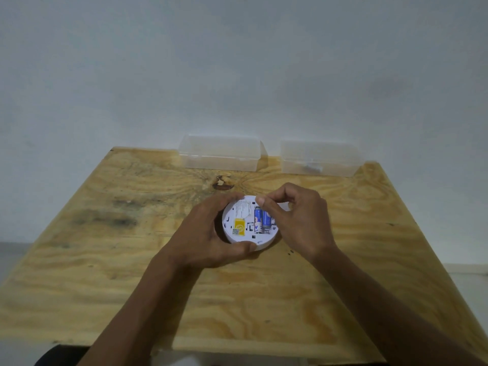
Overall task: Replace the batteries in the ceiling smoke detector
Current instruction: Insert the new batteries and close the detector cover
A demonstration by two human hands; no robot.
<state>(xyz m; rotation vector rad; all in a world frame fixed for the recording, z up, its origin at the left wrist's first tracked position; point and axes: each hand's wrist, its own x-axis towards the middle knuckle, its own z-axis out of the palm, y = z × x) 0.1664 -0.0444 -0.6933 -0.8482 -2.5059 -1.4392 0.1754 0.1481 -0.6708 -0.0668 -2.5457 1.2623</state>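
A round white smoke detector [239,235] lies back side up on the plywood table [132,260]. Its open back shows a yellow sticker [239,225] and two blue batteries [261,220] seated side by side in the compartment. My left hand [211,233] wraps around the detector's left and near rim, thumb on the front edge. My right hand [295,217] hovers over the right side, with thumb and forefinger pinched at the top end of the batteries. Whether the fingers grip a battery or only touch it, I cannot tell.
Two clear plastic boxes stand at the table's far edge against the white wall: one [220,155] at centre-left, one [319,158] at right with a small pale object inside. A dark knot [223,182] marks the wood just beyond the detector.
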